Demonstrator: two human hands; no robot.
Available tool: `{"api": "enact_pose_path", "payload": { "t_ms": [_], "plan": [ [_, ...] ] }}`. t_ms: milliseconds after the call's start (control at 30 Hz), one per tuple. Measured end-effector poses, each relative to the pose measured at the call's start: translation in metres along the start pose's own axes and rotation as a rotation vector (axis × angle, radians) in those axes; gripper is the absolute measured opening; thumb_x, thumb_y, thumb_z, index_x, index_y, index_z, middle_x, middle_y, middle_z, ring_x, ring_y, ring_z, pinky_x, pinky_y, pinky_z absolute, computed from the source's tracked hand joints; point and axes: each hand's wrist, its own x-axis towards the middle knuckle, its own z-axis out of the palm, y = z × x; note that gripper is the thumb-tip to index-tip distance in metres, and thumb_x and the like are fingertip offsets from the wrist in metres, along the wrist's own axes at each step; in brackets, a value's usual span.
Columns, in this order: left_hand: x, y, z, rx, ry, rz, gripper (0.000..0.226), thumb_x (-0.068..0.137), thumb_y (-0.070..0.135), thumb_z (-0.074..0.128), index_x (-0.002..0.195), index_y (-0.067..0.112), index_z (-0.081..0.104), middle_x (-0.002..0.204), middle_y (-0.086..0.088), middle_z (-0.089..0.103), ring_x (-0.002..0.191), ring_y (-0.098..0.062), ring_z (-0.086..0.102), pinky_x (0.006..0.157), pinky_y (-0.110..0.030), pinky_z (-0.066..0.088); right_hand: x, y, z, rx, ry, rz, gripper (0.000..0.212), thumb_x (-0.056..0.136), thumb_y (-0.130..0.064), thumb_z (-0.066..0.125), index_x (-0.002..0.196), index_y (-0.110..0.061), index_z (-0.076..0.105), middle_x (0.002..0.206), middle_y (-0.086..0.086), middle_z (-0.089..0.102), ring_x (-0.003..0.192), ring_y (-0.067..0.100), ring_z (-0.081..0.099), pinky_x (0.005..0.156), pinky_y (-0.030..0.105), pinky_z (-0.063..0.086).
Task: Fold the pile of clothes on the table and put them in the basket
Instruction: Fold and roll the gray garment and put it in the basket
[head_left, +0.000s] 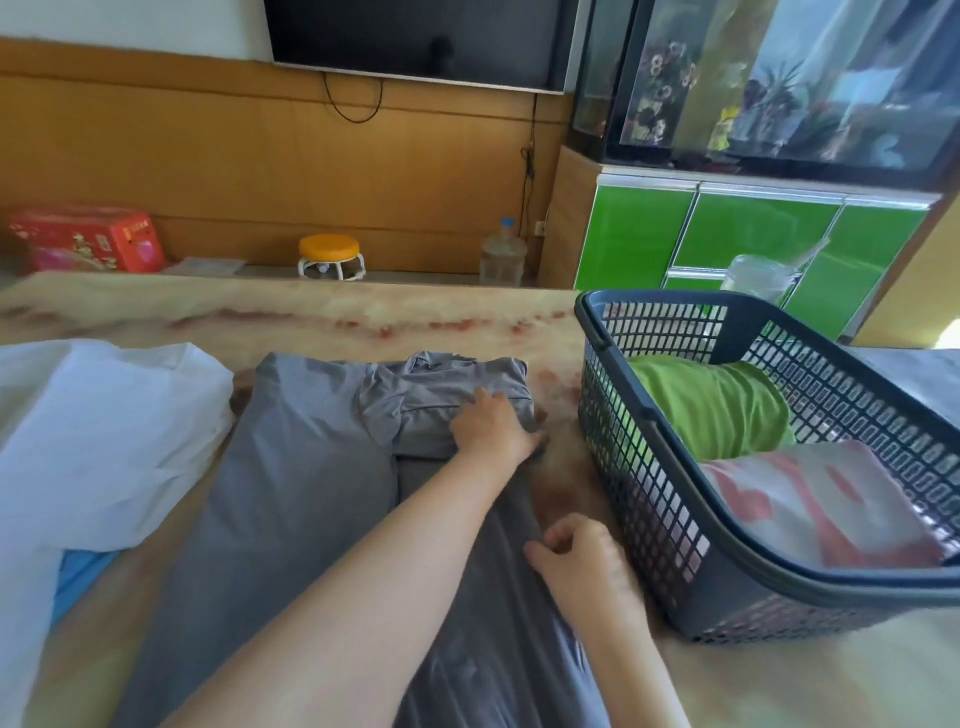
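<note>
Grey garment (311, 493) on marbled table (311, 312): left hand (493, 431) presses flat, right hand (582, 564) pinches its edge.

The single head-worn camera sits close above the near edge of the surface (363, 312), looking forward and down across it toward the wall-mounted television (415, 41).

wall: wood panel (208, 156) | TV (415, 41) (off) | green cabinet (753, 244) | orange stool (331, 255)

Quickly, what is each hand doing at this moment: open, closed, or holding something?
Left hand: open, pressing flat on the grey garment.
Right hand: curled, seems to pinch the grey garment's edge.
</note>
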Motion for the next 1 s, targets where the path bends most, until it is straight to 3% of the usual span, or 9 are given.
{"api": "enact_pose_path", "payload": {
  "t_ms": [133,233,333,433,500,600,733,900,1000],
  "plan": [
    [0.007,0.009,0.008,0.065,0.013,-0.063,0.092,0.077,0.064,0.061,0.141,0.010,0.023,0.140,-0.012,0.030,0.126,-0.033,0.038,0.090,-0.041,0.043,0.000,0.001,-0.001,0.087,-0.025,-0.003,0.020,0.082,-0.029,0.067,0.076,-0.024,0.050,0.081,-0.006,0.057,0.085,0.017,0.058,0.070,0.026,0.043],
    [0.016,0.012,0.008,0.036,-0.003,-0.112,0.079,0.084,0.049,0.062,0.139,0.009,0.022,0.139,-0.012,0.032,0.125,-0.032,0.041,0.088,-0.039,0.045,0.000,0.000,-0.003,0.166,-0.097,0.008,0.028,0.079,-0.026,0.073,0.090,-0.021,0.049,0.088,-0.005,0.053,0.089,0.014,0.053,0.074,0.025,0.042],
    [0.023,0.012,0.005,-0.007,-0.003,-0.121,0.070,0.090,0.043,0.056,0.141,0.008,0.023,0.139,-0.012,0.036,0.123,-0.029,0.046,0.084,-0.035,0.046,0.001,0.002,-0.009,0.155,-0.067,0.000,0.037,0.079,-0.028,0.074,0.109,-0.016,0.055,0.093,-0.004,0.054,0.097,0.015,0.056,0.078,0.023,0.042],
    [0.033,0.002,-0.006,-0.091,0.014,-0.104,0.059,0.098,0.043,0.041,0.144,0.009,0.027,0.139,-0.011,0.044,0.117,-0.028,0.053,0.074,-0.034,0.044,-0.002,0.003,-0.008,0.085,-0.069,-0.015,0.030,0.080,-0.033,0.072,0.105,-0.020,0.060,0.092,-0.005,0.060,0.095,0.015,0.060,0.082,0.026,0.047],
    [0.044,-0.017,-0.016,-0.086,0.044,-0.027,0.040,0.101,0.030,0.034,0.135,0.009,0.041,0.134,-0.013,0.050,0.109,-0.030,0.056,0.070,-0.035,0.042,-0.002,0.004,-0.004,0.068,-0.078,-0.016,0.032,0.080,-0.033,0.071,0.107,-0.023,0.059,0.094,-0.005,0.060,0.097,0.016,0.060,0.084,0.027,0.046],
    [0.054,-0.053,-0.026,-0.119,0.092,0.077,0.025,0.099,0.019,0.041,0.116,0.015,0.059,0.126,-0.005,0.055,0.103,-0.026,0.058,0.076,-0.036,0.046,-0.001,-0.002,-0.002,0.025,-0.004,-0.039,0.029,0.084,-0.034,0.068,0.110,-0.025,0.058,0.102,-0.007,0.059,0.102,0.015,0.057,0.081,0.025,0.044],
    [0.053,-0.085,-0.030,-0.250,0.206,0.172,0.022,0.095,0.017,0.050,0.109,0.018,0.066,0.116,-0.002,0.058,0.099,-0.021,0.059,0.079,-0.034,0.048,0.003,-0.018,0.010,0.015,0.202,-0.228,0.022,0.083,-0.029,0.069,0.103,-0.026,0.061,0.102,-0.007,0.051,0.104,0.018,0.047,0.086,0.028,0.040],
    [0.058,-0.136,-0.056,-0.259,0.193,0.226,0.026,0.090,0.010,0.056,0.113,0.020,0.065,0.114,-0.003,0.059,0.103,-0.021,0.057,0.086,-0.031,0.045,0.009,-0.050,0.038,0.188,0.162,-0.343,0.019,0.087,-0.028,0.066,0.105,-0.027,0.060,0.096,-0.015,0.055,0.100,0.008,0.044,0.083,0.019,0.037],
    [0.066,-0.173,-0.081,-0.158,0.180,0.174,0.029,0.090,0.019,0.059,0.119,0.022,0.060,0.126,-0.001,0.057,0.114,-0.022,0.053,0.094,-0.035,0.044,0.034,-0.085,0.055,0.315,0.045,-0.308,0.029,0.088,-0.026,0.064,0.115,-0.024,0.056,0.098,-0.012,0.060,0.099,0.009,0.053,0.083,0.025,0.046]
  ]
}}
